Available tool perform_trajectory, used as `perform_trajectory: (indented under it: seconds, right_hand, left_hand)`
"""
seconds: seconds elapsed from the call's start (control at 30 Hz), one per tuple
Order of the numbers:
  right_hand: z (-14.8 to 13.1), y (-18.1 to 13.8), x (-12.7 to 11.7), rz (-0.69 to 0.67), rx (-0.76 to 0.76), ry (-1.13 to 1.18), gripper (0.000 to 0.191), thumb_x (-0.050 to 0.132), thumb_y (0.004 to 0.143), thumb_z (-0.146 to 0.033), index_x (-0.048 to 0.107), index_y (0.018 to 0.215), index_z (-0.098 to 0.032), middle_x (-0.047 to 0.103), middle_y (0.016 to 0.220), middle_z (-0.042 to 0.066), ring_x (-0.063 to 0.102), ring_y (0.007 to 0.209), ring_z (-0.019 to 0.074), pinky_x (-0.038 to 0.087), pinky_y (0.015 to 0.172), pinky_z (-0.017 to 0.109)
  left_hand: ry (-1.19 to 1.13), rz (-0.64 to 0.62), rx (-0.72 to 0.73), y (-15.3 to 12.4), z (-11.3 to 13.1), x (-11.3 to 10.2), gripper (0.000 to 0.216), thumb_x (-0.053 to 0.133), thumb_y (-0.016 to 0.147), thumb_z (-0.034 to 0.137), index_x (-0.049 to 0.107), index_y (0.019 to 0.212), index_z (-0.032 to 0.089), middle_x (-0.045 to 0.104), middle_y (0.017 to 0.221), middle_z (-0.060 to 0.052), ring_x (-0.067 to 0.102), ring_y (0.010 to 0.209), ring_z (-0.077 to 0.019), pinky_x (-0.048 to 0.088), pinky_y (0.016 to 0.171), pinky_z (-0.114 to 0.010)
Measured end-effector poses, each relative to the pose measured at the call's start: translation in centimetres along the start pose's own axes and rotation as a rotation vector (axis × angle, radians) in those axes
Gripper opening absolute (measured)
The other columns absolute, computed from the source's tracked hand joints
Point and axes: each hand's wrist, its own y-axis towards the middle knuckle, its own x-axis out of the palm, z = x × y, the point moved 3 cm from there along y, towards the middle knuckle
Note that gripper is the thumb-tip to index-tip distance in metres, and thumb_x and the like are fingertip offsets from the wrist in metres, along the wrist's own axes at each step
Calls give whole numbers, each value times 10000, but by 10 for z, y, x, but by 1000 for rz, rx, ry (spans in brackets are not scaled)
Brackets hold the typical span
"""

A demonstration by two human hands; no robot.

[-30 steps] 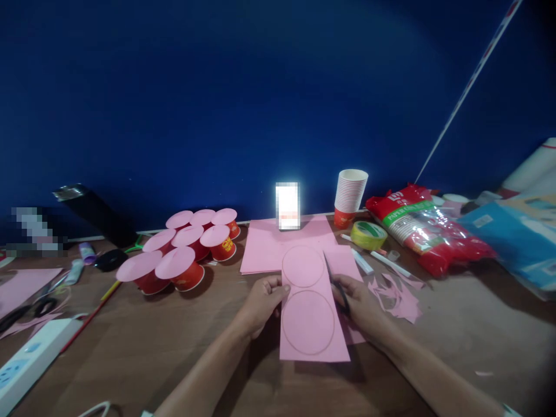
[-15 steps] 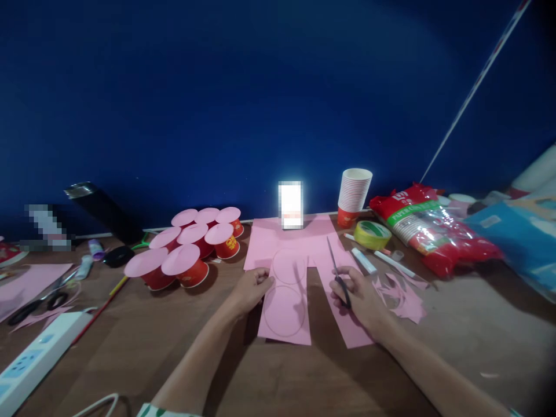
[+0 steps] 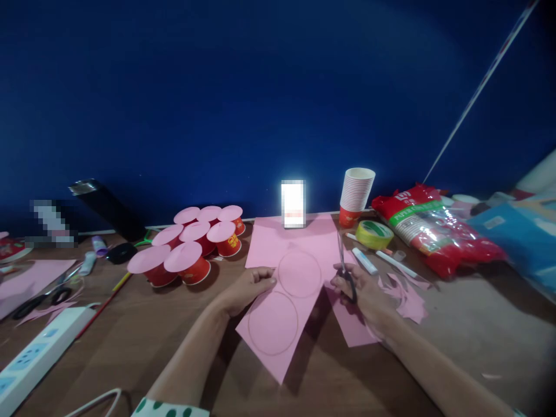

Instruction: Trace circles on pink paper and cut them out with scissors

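Pinched in my left hand (image 3: pixel 249 288) is the left edge of a pink paper strip (image 3: pixel 284 313), which carries two drawn circles, one above the other. The strip is tilted, its near corner pointing toward me. My right hand (image 3: pixel 358 292) has its fingers round the black handles of a pair of scissors (image 3: pixel 345 275), blades pointing away from me, just right of the strip. Beneath that hand lies another pink paper piece (image 3: pixel 351 324). Behind both hands a larger pink sheet (image 3: pixel 269 240) rests on the table.
Red paper cups (image 3: pixel 193 269) topped with pink discs stand at left. A stack of paper cups (image 3: pixel 357 194), yellow tape (image 3: pixel 374 234), a glue stick (image 3: pixel 365 260), paper scraps (image 3: pixel 403 298) and a red cup package (image 3: pixel 434 226) are at right. A power strip (image 3: pixel 39 347) lies at left.
My left hand has lifted and turned the strip, swinging its near end to the left and bringing it closer. The scissors in my right hand have turned slightly more upright.
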Motion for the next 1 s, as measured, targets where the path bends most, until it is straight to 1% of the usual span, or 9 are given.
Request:
perform_trajectory:
  seconds: [0.1, 0.17, 0.33, 0.43, 0.57, 0.7, 0.83, 0.9, 1.0]
  right_hand:
    - [-3, 1, -2, -11, 18, 47, 469, 797, 612, -362, 595, 1012, -225, 605, 723, -22, 544, 630, 120, 410, 501, 204]
    - [-7, -1, 0, -46, 29, 25, 480, 819, 579, -362, 619, 986, -204, 610, 739, -11, 544, 666, 128, 417, 549, 218]
    - [-13, -10, 9, -123, 65, -19, 437, 808, 578, -415, 631, 911, -193, 548, 651, -46, 483, 586, 96, 362, 531, 212]
    - [-12, -11, 11, -130, 67, -22, 443, 804, 581, -417, 623, 917, -191, 521, 617, -58, 454, 545, 86, 331, 504, 206]
    - [-10, -8, 9, -153, 11, -40, 418, 795, 616, -367, 615, 953, -197, 531, 647, -45, 469, 584, 93, 353, 522, 204]
    - [-4, -8, 8, -235, 34, -52, 439, 776, 640, -357, 592, 1013, -216, 551, 691, -32, 489, 580, 100, 374, 498, 205]
    - [3, -9, 9, -304, 16, -124, 442, 783, 631, -328, 584, 1004, -200, 609, 735, -16, 541, 623, 123, 425, 564, 235]
    - [3, -7, 7, -250, -11, -136, 435, 781, 637, -322, 585, 1003, -195, 618, 715, -21, 546, 621, 124, 428, 575, 237]
    - [1, -1, 0, -95, -14, -60, 475, 805, 599, -304, 587, 1009, -202, 631, 711, -23, 560, 642, 132, 440, 588, 237]
  left_hand:
    - [135, -176, 1, -5, 6, 11, 193, 580, 794, 315, 682, 797, 152, 623, 741, -17, 525, 667, -130, 385, 612, -209]
    - [212, -254, 12, -7, 9, 19, 191, 562, 801, 294, 697, 794, 160, 643, 758, -27, 540, 688, -145, 392, 621, -219]
    - [252, -306, 14, -9, 11, 29, 197, 555, 794, 292, 710, 824, 174, 672, 810, -39, 569, 739, -169, 411, 672, -237]
    - [253, -304, -1, -8, 9, 29, 213, 554, 791, 323, 703, 814, 172, 669, 798, -37, 568, 728, -167, 412, 663, -232]
    - [264, -290, 3, -7, 5, 27, 216, 549, 793, 320, 701, 817, 168, 661, 771, -29, 556, 696, -155, 404, 635, -226]
    - [255, -267, -1, -7, 4, 26, 201, 555, 790, 309, 699, 791, 168, 655, 740, -17, 545, 658, -142, 393, 602, -214]
    - [234, -254, -32, -7, 5, 29, 211, 573, 787, 338, 694, 772, 165, 653, 724, -14, 546, 647, -136, 386, 585, -206]
    - [170, -187, -47, -5, 5, 28, 226, 603, 775, 368, 695, 824, 167, 673, 810, -31, 565, 714, -145, 403, 626, -208]
    - [-61, -17, -125, -1, 0, 22, 353, 611, 770, 461, 670, 972, 178, 679, 899, -58, 591, 784, -154, 427, 678, -222]
